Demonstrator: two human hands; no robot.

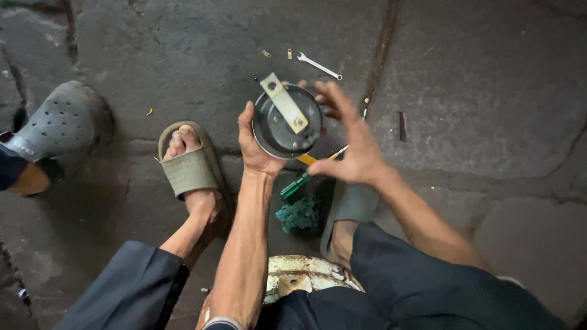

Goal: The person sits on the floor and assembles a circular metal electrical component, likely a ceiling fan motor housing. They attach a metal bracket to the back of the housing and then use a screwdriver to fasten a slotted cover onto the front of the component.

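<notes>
the left hand curls around the nine o'clock edge of a round dark metal disc-shaped part, thumb up along the rim and fingers hidden behind it, a firm closed clasp. the part sits near the middle of the view, held above the stone floor, its open face turned up. a pale metal bracket is bolted across it, running from eleven o'clock to the centre. the right hand is at the part's three o'clock, fingers spread loosely; the fingertips touch the rim at about two o'clock, while the thumb and palm pinch a green-handled screwdriver that slants down to seven o'clock. below it lies a crumpled teal rag. at twelve o'clock on the floor rest a small spanner and two small brass bits, well apart from the hands. a grey clog of another person stands at nine o'clock.
</notes>
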